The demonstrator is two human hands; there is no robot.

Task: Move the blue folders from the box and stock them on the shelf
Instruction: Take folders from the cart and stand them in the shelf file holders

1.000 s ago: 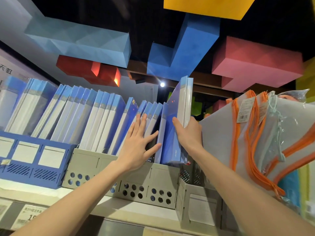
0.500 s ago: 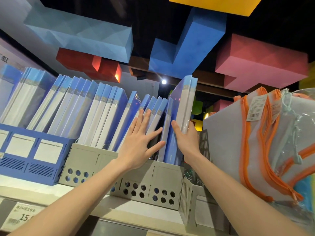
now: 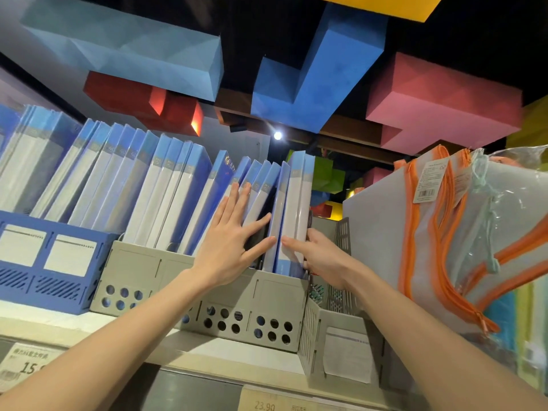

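Observation:
A row of blue folders (image 3: 166,185) leans left in a grey perforated file rack (image 3: 184,271) on the shelf (image 3: 59,324). My left hand (image 3: 231,241) lies flat with straight spread fingers, pressing the leaning folders to the left. My right hand (image 3: 317,259) grips the lower edge of one upright blue folder (image 3: 296,209) that stands in the rack's right end slot, thumb on its front and fingers behind. The box is out of view.
A blue file rack (image 3: 50,262) with more folders stands at the left. Grey mesh pouches with orange zips (image 3: 439,232) crowd the right, above a smaller grey rack (image 3: 341,351). Price tags (image 3: 23,363) line the shelf edge. Coloured blocks (image 3: 320,69) hang overhead.
The folder in my right hand has slid down into the rack's right slot, and my right hand has moved lower with it. My left hand stays pressed on the leaning folders.

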